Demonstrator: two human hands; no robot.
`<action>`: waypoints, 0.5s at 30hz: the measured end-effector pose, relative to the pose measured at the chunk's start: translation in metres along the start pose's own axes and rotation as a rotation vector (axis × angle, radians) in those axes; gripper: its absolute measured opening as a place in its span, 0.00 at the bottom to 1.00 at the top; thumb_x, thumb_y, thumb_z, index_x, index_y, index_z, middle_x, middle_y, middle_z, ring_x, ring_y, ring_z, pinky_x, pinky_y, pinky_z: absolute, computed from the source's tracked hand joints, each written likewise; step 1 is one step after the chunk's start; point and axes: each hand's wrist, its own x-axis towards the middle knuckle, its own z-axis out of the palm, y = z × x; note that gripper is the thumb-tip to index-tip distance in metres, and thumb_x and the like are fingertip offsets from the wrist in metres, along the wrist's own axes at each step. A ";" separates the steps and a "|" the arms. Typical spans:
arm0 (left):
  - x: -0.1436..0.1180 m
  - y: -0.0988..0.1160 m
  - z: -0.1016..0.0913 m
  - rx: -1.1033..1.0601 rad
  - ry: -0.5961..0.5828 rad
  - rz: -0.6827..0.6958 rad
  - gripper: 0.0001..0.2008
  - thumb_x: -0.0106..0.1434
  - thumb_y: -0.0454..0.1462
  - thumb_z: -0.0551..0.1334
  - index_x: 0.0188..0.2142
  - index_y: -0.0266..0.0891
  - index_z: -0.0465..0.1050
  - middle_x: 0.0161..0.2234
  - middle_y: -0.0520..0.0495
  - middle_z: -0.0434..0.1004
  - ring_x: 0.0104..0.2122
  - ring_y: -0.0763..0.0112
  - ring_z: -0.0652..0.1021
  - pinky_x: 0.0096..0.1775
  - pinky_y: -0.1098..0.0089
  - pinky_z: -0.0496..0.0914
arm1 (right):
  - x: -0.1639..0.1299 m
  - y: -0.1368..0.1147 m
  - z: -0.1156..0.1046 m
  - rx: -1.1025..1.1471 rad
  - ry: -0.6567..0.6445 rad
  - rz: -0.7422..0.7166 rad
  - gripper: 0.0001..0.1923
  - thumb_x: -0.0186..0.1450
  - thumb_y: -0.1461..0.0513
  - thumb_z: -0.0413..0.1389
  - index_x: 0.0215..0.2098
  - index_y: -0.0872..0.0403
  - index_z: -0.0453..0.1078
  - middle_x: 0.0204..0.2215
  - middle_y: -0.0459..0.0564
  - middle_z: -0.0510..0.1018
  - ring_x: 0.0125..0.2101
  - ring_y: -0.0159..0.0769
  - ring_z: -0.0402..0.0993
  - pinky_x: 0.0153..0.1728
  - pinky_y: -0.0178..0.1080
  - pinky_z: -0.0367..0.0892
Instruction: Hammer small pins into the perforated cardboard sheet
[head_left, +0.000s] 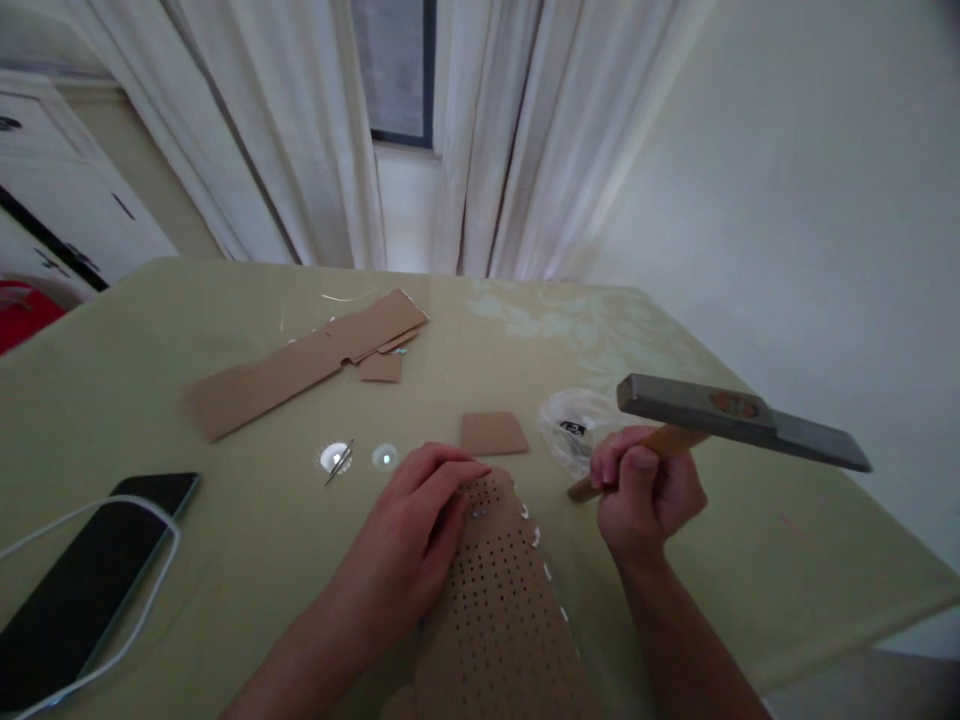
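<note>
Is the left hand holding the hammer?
No, the right hand grips the hammer by its wooden handle, while the left hand touches the perforated cardboard.

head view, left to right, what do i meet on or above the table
dark-screened device → bright disc → smaller clear disc → cardboard square → plastic bag → hammer head

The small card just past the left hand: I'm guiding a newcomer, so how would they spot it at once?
On the table, find the left hand on the holed board. Just past the board's far end lies the small card. It shows no holes, unlike the board, and lies apart from the long strip.
</note>
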 end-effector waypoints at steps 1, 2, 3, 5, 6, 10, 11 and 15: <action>0.000 0.000 -0.001 -0.002 0.011 -0.001 0.16 0.78 0.35 0.54 0.55 0.50 0.78 0.55 0.44 0.77 0.54 0.62 0.79 0.55 0.57 0.77 | 0.000 0.001 -0.001 -0.020 -0.001 0.008 0.17 0.76 0.52 0.60 0.33 0.52 0.68 0.19 0.38 0.65 0.16 0.27 0.60 0.17 0.31 0.58; -0.001 0.000 -0.003 -0.007 0.030 -0.010 0.15 0.78 0.36 0.54 0.54 0.50 0.79 0.55 0.44 0.78 0.53 0.62 0.80 0.53 0.59 0.78 | 0.000 0.001 -0.002 -0.036 -0.003 0.025 0.18 0.76 0.51 0.59 0.33 0.52 0.67 0.19 0.38 0.65 0.16 0.27 0.60 0.17 0.32 0.58; 0.000 -0.001 -0.007 -0.011 0.062 -0.028 0.14 0.78 0.37 0.55 0.53 0.50 0.80 0.55 0.44 0.78 0.52 0.62 0.80 0.51 0.60 0.78 | 0.000 0.002 -0.001 -0.046 -0.002 0.046 0.19 0.76 0.50 0.59 0.32 0.51 0.66 0.19 0.39 0.65 0.16 0.27 0.60 0.17 0.32 0.58; 0.001 -0.007 -0.016 -0.003 0.181 -0.095 0.11 0.76 0.42 0.59 0.50 0.50 0.80 0.52 0.45 0.80 0.48 0.62 0.81 0.46 0.61 0.79 | 0.002 0.002 0.000 -0.044 0.009 0.083 0.19 0.76 0.48 0.59 0.32 0.51 0.65 0.19 0.38 0.64 0.16 0.28 0.60 0.17 0.32 0.57; 0.003 -0.012 -0.023 0.019 0.260 -0.144 0.10 0.75 0.44 0.61 0.49 0.49 0.80 0.51 0.45 0.81 0.46 0.62 0.81 0.45 0.62 0.78 | 0.004 0.001 0.000 -0.036 0.017 0.096 0.20 0.76 0.48 0.59 0.32 0.51 0.65 0.19 0.38 0.63 0.16 0.27 0.60 0.17 0.32 0.57; 0.008 -0.046 -0.049 0.323 0.403 -0.425 0.18 0.72 0.49 0.58 0.52 0.45 0.78 0.43 0.45 0.81 0.37 0.60 0.80 0.41 0.59 0.77 | 0.012 0.001 0.000 -0.017 0.059 0.127 0.20 0.76 0.47 0.59 0.34 0.51 0.66 0.19 0.37 0.63 0.16 0.27 0.60 0.17 0.32 0.58; 0.008 -0.056 -0.053 0.467 0.351 -0.453 0.19 0.72 0.48 0.57 0.53 0.43 0.78 0.45 0.42 0.81 0.39 0.57 0.80 0.44 0.56 0.77 | 0.014 0.001 -0.001 -0.011 0.067 0.133 0.20 0.76 0.47 0.59 0.34 0.51 0.66 0.18 0.37 0.63 0.16 0.28 0.60 0.17 0.32 0.58; 0.003 -0.089 -0.060 0.917 0.109 -0.534 0.27 0.74 0.49 0.53 0.60 0.33 0.76 0.56 0.28 0.75 0.54 0.36 0.77 0.54 0.43 0.73 | 0.019 0.006 -0.004 0.000 0.095 0.150 0.19 0.76 0.49 0.59 0.33 0.50 0.64 0.18 0.37 0.63 0.15 0.28 0.60 0.16 0.32 0.58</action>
